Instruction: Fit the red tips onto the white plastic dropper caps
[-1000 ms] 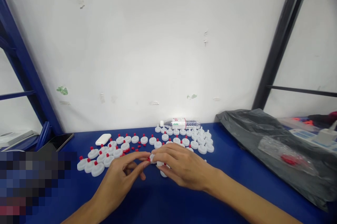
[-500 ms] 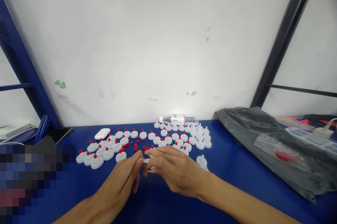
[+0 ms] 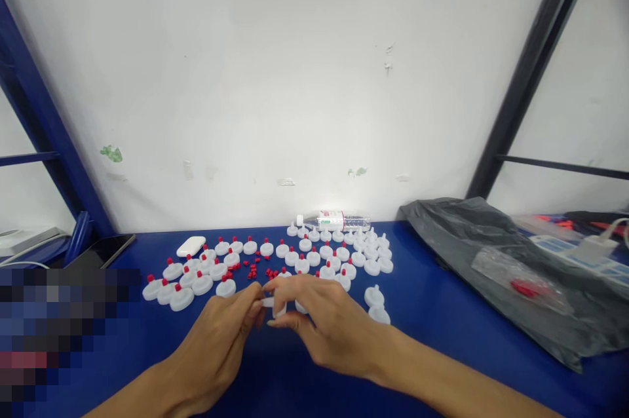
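Note:
My right hand (image 3: pixel 319 323) grips a white nozzle cap (image 3: pixel 280 308) between thumb and fingers, its spout pointing left. At the spout's tip, my left hand (image 3: pixel 228 326) is closed in a pinch; whatever lies between its fingertips is hidden. Beyond the hands are several loose small red tip caps (image 3: pixel 252 272). To the left stand white nozzle caps with red tips (image 3: pixel 182 298), and more red-tipped ones are behind my right hand. Nozzle caps with bare spouts (image 3: pixel 372 266) cluster at the back right, and a couple (image 3: pixel 375 297) sit beside my right wrist.
A clear plastic bottle (image 3: pixel 334 221) lies along the wall. A white rounded case (image 3: pixel 191 246) and a dark phone (image 3: pixel 115 249) are at the left. At the right, a grey plastic bag (image 3: pixel 452 234) carries a clear packet with red pieces (image 3: pixel 528 287). Metal posts flank the blue table.
My hands have drawn slightly apart, and more of the white nozzle cap shows between them. My left hand has shifted a little to the left.

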Motion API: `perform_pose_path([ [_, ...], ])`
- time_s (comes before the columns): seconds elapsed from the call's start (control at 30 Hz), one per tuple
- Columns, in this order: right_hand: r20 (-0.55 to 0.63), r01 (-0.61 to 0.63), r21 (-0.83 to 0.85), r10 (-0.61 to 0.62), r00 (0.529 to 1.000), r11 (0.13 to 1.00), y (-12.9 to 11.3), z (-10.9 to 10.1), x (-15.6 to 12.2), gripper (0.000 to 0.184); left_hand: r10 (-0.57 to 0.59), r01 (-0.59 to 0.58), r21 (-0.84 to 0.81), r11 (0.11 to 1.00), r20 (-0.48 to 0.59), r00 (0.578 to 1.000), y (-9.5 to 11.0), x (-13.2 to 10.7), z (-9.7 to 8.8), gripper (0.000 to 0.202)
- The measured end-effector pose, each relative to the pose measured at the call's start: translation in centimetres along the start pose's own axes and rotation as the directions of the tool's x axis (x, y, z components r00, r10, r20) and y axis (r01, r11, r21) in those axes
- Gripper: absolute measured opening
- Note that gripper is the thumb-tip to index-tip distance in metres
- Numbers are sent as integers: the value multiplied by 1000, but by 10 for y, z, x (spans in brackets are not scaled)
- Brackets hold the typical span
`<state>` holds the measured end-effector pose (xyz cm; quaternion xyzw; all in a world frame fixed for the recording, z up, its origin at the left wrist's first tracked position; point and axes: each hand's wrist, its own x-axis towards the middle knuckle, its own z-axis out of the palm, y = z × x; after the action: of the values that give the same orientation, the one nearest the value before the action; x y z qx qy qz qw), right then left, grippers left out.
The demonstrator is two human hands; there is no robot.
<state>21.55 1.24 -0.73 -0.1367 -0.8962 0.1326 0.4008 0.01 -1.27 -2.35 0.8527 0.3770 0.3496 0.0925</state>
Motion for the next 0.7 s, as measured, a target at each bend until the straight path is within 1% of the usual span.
perform_pose_path([
  [0.07, 66, 0, -71, 4, 998, 997, 4, -8, 4, 27, -44, 45, 53, 998, -17, 999, -1, 7, -2, 32],
  [0.13, 101, -4, -188, 23, 995, 982, 14, -20, 8, 37, -107, 106, 117, 987, -1, 994, -3, 14, -5, 31],
  [0.17, 86, -11, -251, 34, 996, 968, 21, -27, 9, 40, -142, 138, 151, 979, 14, 990, -4, 16, -7, 30],
  [0.2, 31, -41, -308, 53, 998, 950, 29, -35, 9, 41, -180, 172, 185, 968, 29, 983, -7, 18, -8, 28],
  [0.27, -70, -146, -377, 129, 989, 915, 48, -51, 6, 38, -245, 225, 248, 942, 53, 968, -12, 20, -9, 27],
  [0.33, -173, -261, -426, 205, 963, 866, 66, -67, 2, 29, -287, 253, 303, 919, 71, 955, -19, 19, -8, 27],
  [0.4, -227, -355, -461, 278, 933, 813, 82, -80, -4, 19, -328, 275, 342, 898, 105, 939, -26, 17, -4, 27],
  [0.47, -213, -387, -506, 322, 922, 771, 95, -88, -11, 14, -362, 290, 364, 885, 146, 920, -32, 15, 0, 28],
  [0.53, -183, -371, -565, 327, 927, 737, 104, -91, -16, 12, -378, 292, 377, 879, 179, 908, -37, 15, 4, 30],
  [0.63, -165, -356, -631, 329, 930, 689, 114, -90, -21, 12, -385, 290, 393, 873, 188, 904, -40, 16, 6, 32],
  [0.7, -154, -380, -643, 374, 915, 665, 118, -89, -23, 13, -389, 291, 399, 869, 191, 901, -40, 17, 6, 32],
])
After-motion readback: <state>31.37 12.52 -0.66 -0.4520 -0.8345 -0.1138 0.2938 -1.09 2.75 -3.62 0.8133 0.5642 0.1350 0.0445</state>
